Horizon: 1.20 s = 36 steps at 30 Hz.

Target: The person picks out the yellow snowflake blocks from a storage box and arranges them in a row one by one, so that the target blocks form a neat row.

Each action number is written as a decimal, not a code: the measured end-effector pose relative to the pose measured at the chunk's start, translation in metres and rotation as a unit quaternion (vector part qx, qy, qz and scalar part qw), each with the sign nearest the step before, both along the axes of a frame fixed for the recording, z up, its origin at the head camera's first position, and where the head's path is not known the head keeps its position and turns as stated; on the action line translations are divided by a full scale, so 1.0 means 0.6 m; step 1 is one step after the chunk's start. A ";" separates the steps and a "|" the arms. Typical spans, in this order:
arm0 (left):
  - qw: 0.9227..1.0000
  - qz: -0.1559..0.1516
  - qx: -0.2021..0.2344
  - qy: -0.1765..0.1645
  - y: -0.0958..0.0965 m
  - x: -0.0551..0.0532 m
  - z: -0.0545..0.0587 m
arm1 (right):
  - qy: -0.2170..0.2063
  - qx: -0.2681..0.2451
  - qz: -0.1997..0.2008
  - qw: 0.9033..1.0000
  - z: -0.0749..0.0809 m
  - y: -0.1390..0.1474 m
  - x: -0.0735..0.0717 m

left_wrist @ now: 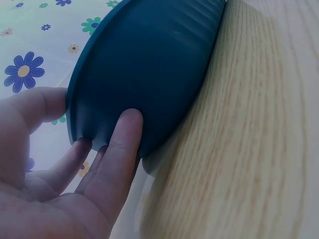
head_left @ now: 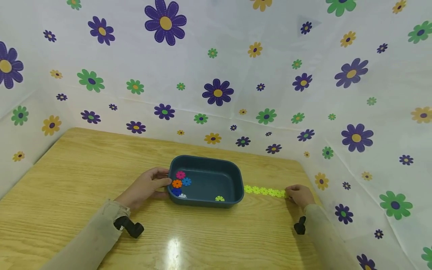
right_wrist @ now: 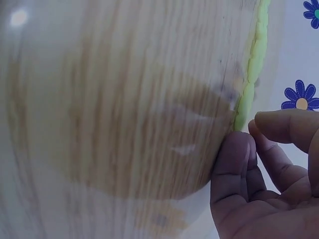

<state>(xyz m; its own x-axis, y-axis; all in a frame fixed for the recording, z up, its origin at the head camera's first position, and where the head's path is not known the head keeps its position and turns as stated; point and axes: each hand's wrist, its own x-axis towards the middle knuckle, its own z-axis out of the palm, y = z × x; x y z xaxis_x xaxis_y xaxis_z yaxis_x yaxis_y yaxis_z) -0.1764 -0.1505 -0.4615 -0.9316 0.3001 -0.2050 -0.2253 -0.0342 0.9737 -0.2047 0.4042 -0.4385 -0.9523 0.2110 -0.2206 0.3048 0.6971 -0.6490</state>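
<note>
A dark blue-green plastic tub (head_left: 206,159) stands on the wooden table. My left hand (head_left: 143,187) holds its left end, with fingers (left_wrist: 130,119) against the outer wall and rim. Inside lie a pink (head_left: 180,175), an orange (head_left: 177,183), a light blue (head_left: 186,182), a dark blue (head_left: 176,192) and a white snowflake disc (head_left: 182,195) at the left, plus a yellow one (head_left: 219,198) near the front right. To the tub's right, a row of joined yellow snowflake discs (head_left: 264,191) lies along the table. My right hand (head_left: 299,195) pinches the row's right end.
The wooden table (head_left: 202,236) extends around the tub, its right edge close beside my right hand. White cloth (head_left: 189,63) printed with flowers hangs behind and along both sides. Each wrist carries a black camera mount (head_left: 129,227).
</note>
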 end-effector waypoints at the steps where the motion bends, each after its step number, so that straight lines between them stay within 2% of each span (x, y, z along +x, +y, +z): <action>1: 1.000 0.000 0.000 0.001 0.000 0.000 0.000 | 0.000 0.004 0.002 1.000 0.000 0.001 0.000; 6: 1.000 -0.004 0.000 0.005 -0.002 0.000 0.002 | 0.009 0.024 0.019 0.999 0.006 -0.004 0.005; 9: 1.000 -0.006 -0.002 0.006 -0.003 0.000 0.003 | 0.021 0.017 0.033 0.999 0.019 -0.029 0.010; 17: 1.000 -0.006 -0.002 0.004 -0.004 0.001 0.002 | 0.039 -0.039 0.096 0.994 0.081 -0.166 0.020; 22: 1.000 -0.009 -0.001 0.005 -0.002 0.001 0.004 | 0.059 -0.065 0.167 0.982 0.102 -0.258 0.033; 26: 1.000 -0.011 0.001 0.008 -0.003 0.003 0.007 | 0.037 -0.071 0.214 0.974 0.105 -0.319 0.036; 30: 1.000 -0.009 0.001 0.006 -0.003 0.004 0.009 | -0.007 -0.052 0.232 0.971 0.100 -0.361 0.029; 33: 1.000 -0.006 -0.002 0.003 -0.003 0.002 0.008 | -0.038 -0.018 0.243 0.969 0.092 -0.382 0.020; 36: 1.000 -0.004 -0.003 -0.001 -0.003 0.002 0.008 | -0.052 0.036 0.261 0.963 0.078 -0.396 0.013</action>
<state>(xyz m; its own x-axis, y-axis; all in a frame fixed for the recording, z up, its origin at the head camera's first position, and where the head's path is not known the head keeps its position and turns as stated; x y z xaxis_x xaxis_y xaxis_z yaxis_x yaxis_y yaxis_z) -0.1754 -0.1520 -0.4568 -0.9290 0.3063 -0.2079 -0.2268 -0.0271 0.9736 -0.1966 0.1665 -0.3917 -0.9064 -0.2722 -0.3230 -0.0383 0.8146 -0.5788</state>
